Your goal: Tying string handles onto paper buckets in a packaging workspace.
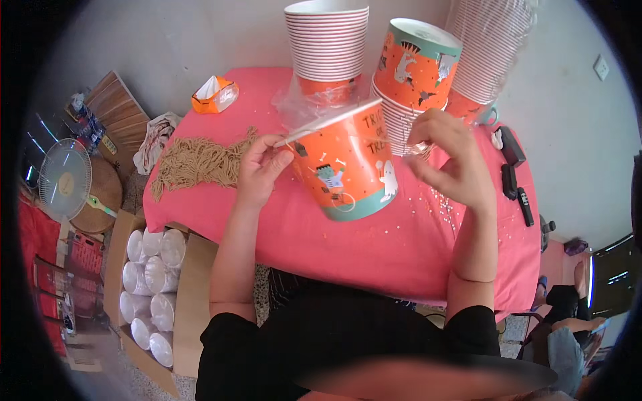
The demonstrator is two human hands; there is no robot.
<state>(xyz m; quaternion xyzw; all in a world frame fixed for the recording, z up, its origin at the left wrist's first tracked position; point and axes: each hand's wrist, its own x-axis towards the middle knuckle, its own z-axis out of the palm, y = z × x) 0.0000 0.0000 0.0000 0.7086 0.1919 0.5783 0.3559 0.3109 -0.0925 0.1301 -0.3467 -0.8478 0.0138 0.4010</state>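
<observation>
My left hand grips the rim of an orange paper bucket, thumb in front. The bucket has a teal base band, cartoon figures and a white rim, and it is held tilted above the table. A thin line, perhaps a cord, seems to run across its upper side. To the right of the bucket is my right hand, its fingers curled toward the thumb; what they pinch is too small to make out. Left of my left hand lies a bundle of tan cords.
Behind stand a stack of nested buckets, an upside-down stack and a plastic-wrapped stack. An orange tissue pack and dark devices lie on the pink tablecloth. A carton of clear cups sits lower left; another person sits right.
</observation>
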